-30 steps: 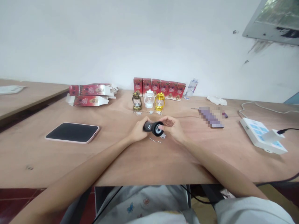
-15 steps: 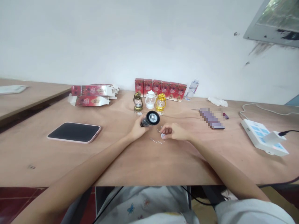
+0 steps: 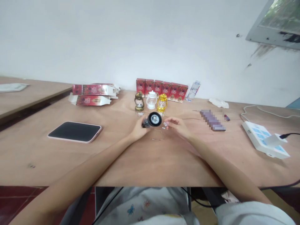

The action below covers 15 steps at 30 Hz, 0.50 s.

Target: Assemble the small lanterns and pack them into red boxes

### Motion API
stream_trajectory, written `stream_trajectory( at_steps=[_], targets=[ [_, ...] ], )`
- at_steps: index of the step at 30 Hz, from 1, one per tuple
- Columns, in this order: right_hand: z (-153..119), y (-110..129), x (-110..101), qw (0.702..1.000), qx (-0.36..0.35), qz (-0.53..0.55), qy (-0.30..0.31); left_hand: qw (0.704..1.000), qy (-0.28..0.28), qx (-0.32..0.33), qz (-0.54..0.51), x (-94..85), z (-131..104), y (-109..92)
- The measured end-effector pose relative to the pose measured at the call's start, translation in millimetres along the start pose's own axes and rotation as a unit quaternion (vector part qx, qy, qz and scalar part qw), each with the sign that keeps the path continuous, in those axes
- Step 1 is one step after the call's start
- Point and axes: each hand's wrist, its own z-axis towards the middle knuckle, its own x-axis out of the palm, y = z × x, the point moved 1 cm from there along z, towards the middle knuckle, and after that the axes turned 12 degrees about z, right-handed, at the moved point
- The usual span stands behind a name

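Gripping black lantern (image 3: 155, 119) tilted in curled left hand (image 3: 137, 130), apparently exposing its base; pinching white piece (image 3: 165, 124) in right hand (image 3: 180, 127).

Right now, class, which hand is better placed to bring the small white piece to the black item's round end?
Probably the right: the right hand has the small white piece at its fingers, near that end. The left hand is occupied holding the black item.

Honestly can't read a single word here, sorry. The upright red boxes (image 3: 158, 89) by the wall have pale print on their fronts, and so do the red cartons (image 3: 90, 100) lying on the bench (image 3: 131, 156), but it's all too small and blurry.
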Motion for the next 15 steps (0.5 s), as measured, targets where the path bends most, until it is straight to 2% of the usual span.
stream_trajectory(
  at_steps=[4,10,13,15],
  targets=[
    [-2,3,7,0.997,-0.042,0.044,-0.039,1.000,0.007,0.012,0.005,0.6,0,1],
    [-10,10,18,0.991,-0.109,0.006,-0.071,0.999,0.016,0.046,0.013,1.5,-2,0],
    [-17,12,26,0.980,-0.185,-0.044,-0.062,0.998,0.021,0.055,0.029,1.9,-3,0],
    [-22,15,31,0.960,-0.256,-0.103,-0.045,0.997,0.019,0.055,0.044,2.1,-4,0]
  ],
)
